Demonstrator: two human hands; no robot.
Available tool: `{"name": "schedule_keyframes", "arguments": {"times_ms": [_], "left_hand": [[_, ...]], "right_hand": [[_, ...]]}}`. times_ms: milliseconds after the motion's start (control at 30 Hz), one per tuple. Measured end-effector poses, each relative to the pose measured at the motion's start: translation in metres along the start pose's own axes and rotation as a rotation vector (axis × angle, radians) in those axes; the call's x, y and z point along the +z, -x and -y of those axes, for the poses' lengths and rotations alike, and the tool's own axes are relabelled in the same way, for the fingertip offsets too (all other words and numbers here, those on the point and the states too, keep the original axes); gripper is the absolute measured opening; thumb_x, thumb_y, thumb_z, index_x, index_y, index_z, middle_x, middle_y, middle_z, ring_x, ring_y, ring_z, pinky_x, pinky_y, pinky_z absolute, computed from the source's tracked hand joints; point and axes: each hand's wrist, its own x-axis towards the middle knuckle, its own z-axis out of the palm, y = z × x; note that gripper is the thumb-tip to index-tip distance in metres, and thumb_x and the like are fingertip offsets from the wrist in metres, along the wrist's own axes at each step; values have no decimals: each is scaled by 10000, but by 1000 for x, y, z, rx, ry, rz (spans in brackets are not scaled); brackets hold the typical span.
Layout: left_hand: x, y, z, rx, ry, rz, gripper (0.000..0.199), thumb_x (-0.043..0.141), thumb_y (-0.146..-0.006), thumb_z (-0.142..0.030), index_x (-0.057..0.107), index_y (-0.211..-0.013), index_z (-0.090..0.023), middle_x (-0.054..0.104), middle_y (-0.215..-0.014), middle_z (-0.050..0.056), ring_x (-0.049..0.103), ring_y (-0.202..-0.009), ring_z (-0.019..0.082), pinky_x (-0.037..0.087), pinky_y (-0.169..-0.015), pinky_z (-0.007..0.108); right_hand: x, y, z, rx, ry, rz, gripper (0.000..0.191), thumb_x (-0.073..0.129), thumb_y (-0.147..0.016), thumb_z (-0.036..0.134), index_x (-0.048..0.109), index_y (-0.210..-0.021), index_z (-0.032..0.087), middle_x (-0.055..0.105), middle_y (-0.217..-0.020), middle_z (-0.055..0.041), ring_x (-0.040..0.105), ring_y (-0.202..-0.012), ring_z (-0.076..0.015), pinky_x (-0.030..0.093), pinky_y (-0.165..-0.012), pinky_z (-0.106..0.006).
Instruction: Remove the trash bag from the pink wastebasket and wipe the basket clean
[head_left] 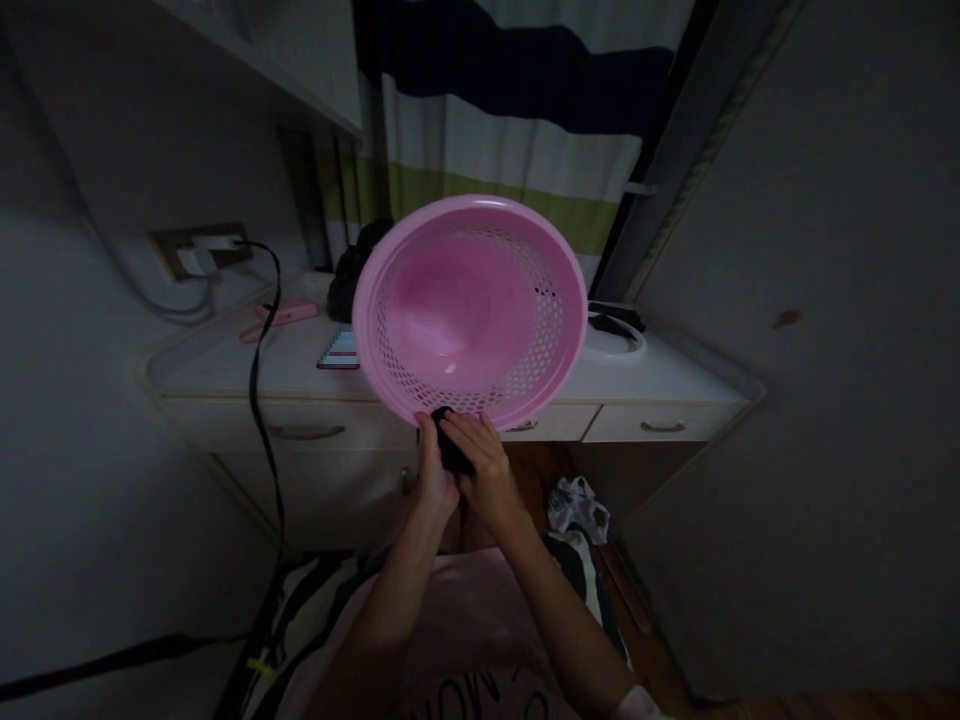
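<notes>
A round pink plastic basket with perforated sides is tilted up in front of me, its open top facing me. At its near rim my left hand is closed, the thumb lying against the edge and the other fingers mostly hidden. A small dark bundle, seemingly a black cloth, lies between my two hands just below the rim. My right hand is closed over this cloth, with its fingertips reaching the basket's rim. The dim light hides the cloth's exact shape.
Behind the basket stands a white desk with drawers. It carries a phone, a pink strapped object, a black bag and a white ring-shaped object. A black cable hangs at left. A plastic bag lies on the floor.
</notes>
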Motion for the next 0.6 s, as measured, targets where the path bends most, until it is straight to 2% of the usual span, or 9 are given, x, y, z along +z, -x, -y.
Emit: {"name": "schedule_keyframes", "arguments": {"times_ms": [67, 233, 300, 367, 467, 600], "left_hand": [[2, 0, -1, -4, -5, -16, 466, 427, -852, -526, 620, -992, -126, 668, -901, 75, 647, -802, 134, 507, -796, 237], [6, -1, 0, 35, -38, 178, 655, 338, -832, -623, 543, -1169, -101, 640, -1079, 161, 643, -906, 210, 505, -822, 330], [7, -2, 0, 56, -61, 206, 676, 358, -819, -632, 503, -1216, -105, 624, -1119, 180, 635, -952, 237, 498, -841, 362], [7, -3, 1, 71, -69, 211, 668, 373, -818, -625, 486, -1232, -113, 618, -1132, 181, 630, -970, 244, 494, -851, 374], [6, -3, 2, 73, -66, 183, 624, 376, -828, -609, 530, -1176, -115, 637, -1089, 157, 639, -930, 216, 504, -825, 338], [2, -2, 4, 29, -31, 71, 458, 492, -816, -534, 622, -975, -125, 669, -919, 86, 640, -879, 159, 497, -823, 257]], "right_hand": [[-5, 4, -6, -18, 40, 4, 641, 366, -702, 12, 477, -1296, 224, 553, -1284, -48, 473, -1213, -146, 177, -1124, -451], [-30, 21, -30, 0, 184, -71, 541, 388, -769, 26, 513, -1247, 245, 585, -1245, -36, 442, -1243, -159, 43, -1127, -491], [-40, 23, -38, 10, 218, -80, 511, 407, -780, 35, 529, -1227, 250, 598, -1226, -40, 449, -1237, -172, 25, -1121, -511], [-43, 22, -41, 15, 207, -78, 501, 419, -776, 37, 539, -1216, 243, 603, -1217, -51, 457, -1229, -182, 69, -1118, -522], [-35, 16, -36, -1, 120, -58, 530, 410, -748, 30, 543, -1219, 234, 602, -1216, -62, 483, -1200, -183, 179, -1105, -514], [-12, -1, -17, -42, -21, 21, 626, 389, -686, 12, 514, -1261, 224, 590, -1234, -60, 517, -1160, -167, 214, -1108, -489]]}}
